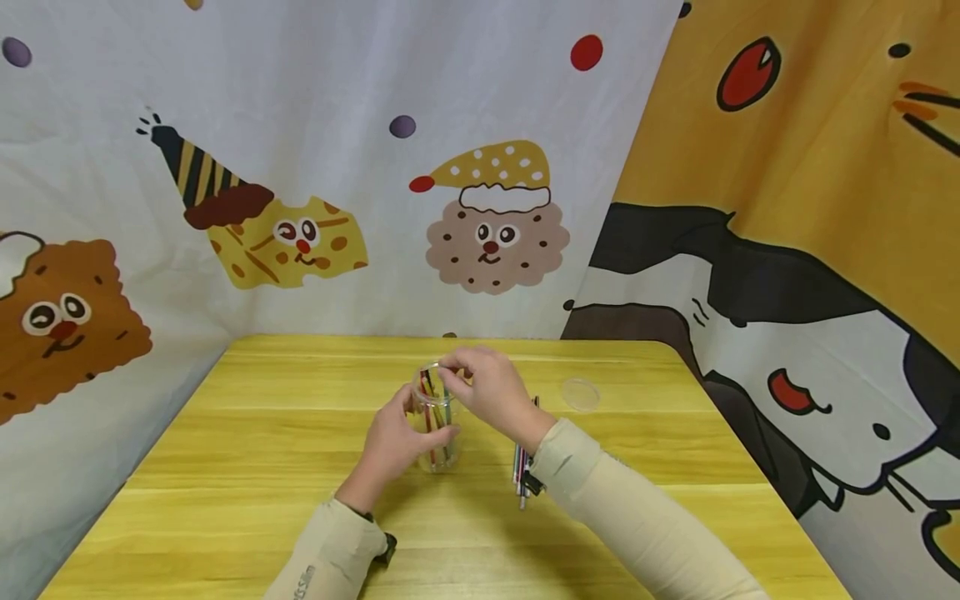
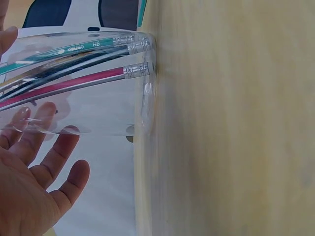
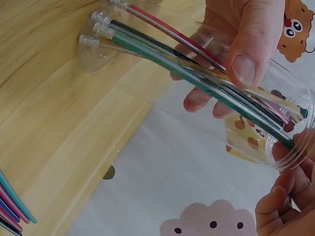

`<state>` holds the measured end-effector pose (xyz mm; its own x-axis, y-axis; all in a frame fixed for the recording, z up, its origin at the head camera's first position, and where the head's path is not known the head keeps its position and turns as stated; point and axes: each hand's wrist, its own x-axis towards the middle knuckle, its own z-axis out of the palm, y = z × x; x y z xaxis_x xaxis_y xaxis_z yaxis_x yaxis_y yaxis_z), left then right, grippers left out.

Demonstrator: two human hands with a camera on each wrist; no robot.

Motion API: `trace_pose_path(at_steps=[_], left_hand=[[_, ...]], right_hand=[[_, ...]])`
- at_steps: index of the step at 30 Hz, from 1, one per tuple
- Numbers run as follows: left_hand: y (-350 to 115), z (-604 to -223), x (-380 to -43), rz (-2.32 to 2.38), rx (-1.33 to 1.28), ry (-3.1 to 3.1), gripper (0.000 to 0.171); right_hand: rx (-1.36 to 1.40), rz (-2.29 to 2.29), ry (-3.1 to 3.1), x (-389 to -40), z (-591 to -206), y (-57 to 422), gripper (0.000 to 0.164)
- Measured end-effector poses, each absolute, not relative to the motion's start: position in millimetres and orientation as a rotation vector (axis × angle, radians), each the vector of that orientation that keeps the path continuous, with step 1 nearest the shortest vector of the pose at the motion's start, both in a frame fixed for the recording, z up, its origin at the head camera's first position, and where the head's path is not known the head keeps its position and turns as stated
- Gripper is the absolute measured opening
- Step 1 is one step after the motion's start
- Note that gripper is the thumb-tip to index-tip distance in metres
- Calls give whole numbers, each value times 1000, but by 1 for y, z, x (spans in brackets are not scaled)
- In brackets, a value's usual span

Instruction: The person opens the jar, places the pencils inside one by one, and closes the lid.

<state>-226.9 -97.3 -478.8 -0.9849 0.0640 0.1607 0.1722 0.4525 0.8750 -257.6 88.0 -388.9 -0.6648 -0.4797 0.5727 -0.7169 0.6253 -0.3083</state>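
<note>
A clear plastic jar point(image 1: 450, 457) stands on the table with several pencils in it, eraser ends down. My left hand point(image 1: 393, 437) holds the jar by its side, thumb across the front and fingers behind. At the mouth, my right hand point(image 1: 491, 392) pinches the upper end of a green pencil point(image 3: 197, 78), whose lower end is inside the jar. Red, dark and yellowish pencils lean beside it, the red pencil point(image 2: 78, 81) showing through the wall in the left wrist view.
A bundle of loose pencils point(image 1: 521, 475) lies on the wooden table point(image 1: 262, 467), partly under my right wrist. A round clear lid point(image 1: 581, 394) lies behind it to the right. Printed cloth point(image 1: 337, 100) hangs behind the table.
</note>
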Motion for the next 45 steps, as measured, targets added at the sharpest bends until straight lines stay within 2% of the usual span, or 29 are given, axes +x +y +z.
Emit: trace_pose_path(at_steps=[6, 16, 38, 45], left_hand=[[-97, -479, -227, -1568, -209, -2586, 67], [-98, -479, -224, -1611, -203, -2582, 58], [-98, -479, -225, -1611, -204, -2573, 61], [-98, -479, -226, -1609, -197, -2573, 62]], right_hand=[[925, 726, -2393, -257, -391, 87, 8], [892, 803, -2436, -255, -390, 85, 11], [898, 825, -2481, -257, -390, 86, 13], [836, 1048, -2506, -259, -390, 102, 19]])
